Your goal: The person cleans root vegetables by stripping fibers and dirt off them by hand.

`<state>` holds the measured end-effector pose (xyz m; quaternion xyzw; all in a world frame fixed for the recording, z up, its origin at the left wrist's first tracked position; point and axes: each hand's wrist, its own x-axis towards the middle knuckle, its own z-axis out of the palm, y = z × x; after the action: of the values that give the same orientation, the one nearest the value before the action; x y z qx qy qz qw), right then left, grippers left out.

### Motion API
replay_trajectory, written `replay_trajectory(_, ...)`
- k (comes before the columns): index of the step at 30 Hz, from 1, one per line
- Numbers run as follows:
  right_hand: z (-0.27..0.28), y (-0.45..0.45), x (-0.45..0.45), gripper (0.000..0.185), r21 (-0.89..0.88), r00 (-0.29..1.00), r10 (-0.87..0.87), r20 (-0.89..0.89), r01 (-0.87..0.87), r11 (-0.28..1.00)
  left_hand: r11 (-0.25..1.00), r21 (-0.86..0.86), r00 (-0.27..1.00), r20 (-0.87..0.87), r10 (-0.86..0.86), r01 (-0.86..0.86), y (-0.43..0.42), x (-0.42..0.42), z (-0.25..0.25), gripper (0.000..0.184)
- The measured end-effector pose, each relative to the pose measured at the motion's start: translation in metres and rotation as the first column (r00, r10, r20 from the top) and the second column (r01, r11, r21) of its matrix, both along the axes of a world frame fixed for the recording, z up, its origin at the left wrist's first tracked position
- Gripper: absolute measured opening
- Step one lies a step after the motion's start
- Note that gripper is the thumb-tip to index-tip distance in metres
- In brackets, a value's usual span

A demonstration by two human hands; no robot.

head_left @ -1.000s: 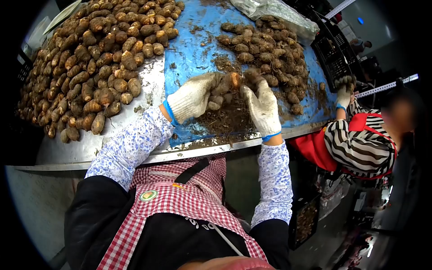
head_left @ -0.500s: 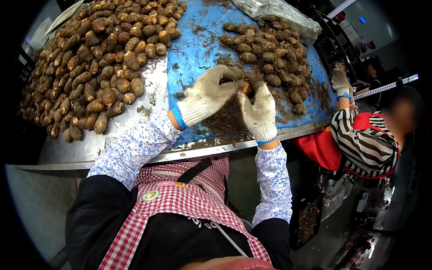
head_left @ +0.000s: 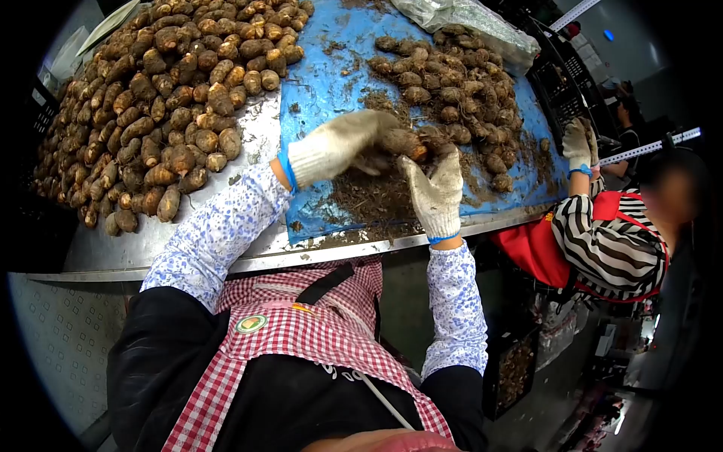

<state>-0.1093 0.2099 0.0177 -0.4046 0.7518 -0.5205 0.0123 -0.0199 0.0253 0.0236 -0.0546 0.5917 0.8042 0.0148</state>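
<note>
Wrapped round a brown, soil-covered tuber [head_left: 401, 142], my left hand [head_left: 343, 147] wears a dirty white glove with a blue band. My right hand [head_left: 437, 188], gloved the same way, is closed at the tuber's right end, where an orange-brown patch shows. What the right fingertips grip is partly hidden by dirt and roots. Just beyond my hands lies a pile of hairy tubers [head_left: 459, 90] on the blue sheet [head_left: 320, 98]. Loose soil and root bits [head_left: 376, 197] are scattered below my hands. A larger pile of cleaner tubers [head_left: 162, 105] covers the left side.
The metal table's edge [head_left: 331, 256] runs in front of my body. A clear plastic bag [head_left: 474, 26] lies at the far side. On the right, a co-worker [head_left: 610, 241] in a striped top reaches a gloved hand toward black crates [head_left: 553, 75]. Another crate [head_left: 514, 373] stands below.
My left hand has drawn back to the left, and more of the tuber now shows between my hands. The co-worker's gloved hand has shifted slightly.
</note>
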Motion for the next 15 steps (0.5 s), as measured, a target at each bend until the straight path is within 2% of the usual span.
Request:
replay_trajectory(1,0.0,0.0,0.001,0.05,0.034,0.999,-0.021,-0.035,0.022,0.999,0.998,-0.048,0.998,-0.032,-0.049,0.047,0.006,0.003,0.005,0.045)
replay_trajectory(2,-0.004,-0.001,0.004,0.045,0.067,0.998,-0.056,0.011,0.055,0.996,0.999,0.011,0.994,-0.1,-0.048,0.05,0.009,0.01,0.011,0.042)
replay_trajectory(3,-0.005,-0.002,0.002,0.042,0.033,0.999,-0.025,0.02,0.025,0.999,0.989,-0.141,0.994,-0.1,0.036,-0.05,0.009,0.008,0.005,0.041)
replay_trajectory(5,-0.005,-0.004,-0.004,0.037,-0.039,0.999,0.032,0.034,-0.03,0.999,0.872,-0.431,0.972,-0.138,0.19,-0.232,0.01,0.001,-0.01,0.039)
replay_trajectory(6,0.012,-0.007,0.002,0.03,0.076,1.0,-0.004,0.026,0.002,0.997,0.822,-0.488,0.955,-0.193,0.227,-0.294,0.014,0.001,-0.009,0.038)
replay_trajectory(8,0.024,-0.009,0.001,0.028,0.184,0.995,-0.065,-0.07,0.077,0.98,0.702,-0.579,0.908,-0.307,0.284,-0.415,0.029,0.009,-0.002,0.036)
replay_trajectory(9,0.027,-0.011,0.001,0.027,0.235,0.989,-0.089,-0.12,0.115,0.965,0.731,-0.562,0.917,-0.322,0.237,-0.386,0.032,0.012,0.002,0.035)
replay_trajectory(10,0.032,-0.01,-0.002,0.029,0.122,0.996,-0.021,0.087,0.01,0.992,0.758,-0.547,0.922,-0.338,0.188,-0.355,0.034,0.016,0.009,0.035)
replay_trajectory(11,0.021,-0.009,-0.013,0.035,0.061,0.977,0.002,0.215,-0.015,0.998,0.784,-0.532,0.925,-0.353,0.139,-0.321,0.036,0.021,0.015,0.035)
replay_trajectory(12,0.007,-0.013,-0.022,0.039,0.003,0.962,-0.024,0.273,0.024,1.0,0.725,-0.589,0.892,-0.445,0.078,-0.357,0.037,0.027,0.021,0.036)
replay_trajectory(14,0.003,-0.01,-0.029,0.047,0.02,0.81,-0.165,0.562,0.187,0.982,0.814,-0.448,0.889,-0.427,0.168,-0.369,0.034,0.021,0.013,0.037)
replay_trajectory(15,-0.009,-0.003,-0.043,0.048,0.059,0.685,-0.2,0.701,0.225,0.973,0.849,-0.369,0.884,-0.415,0.214,-0.379,0.031,0.018,0.011,0.037)
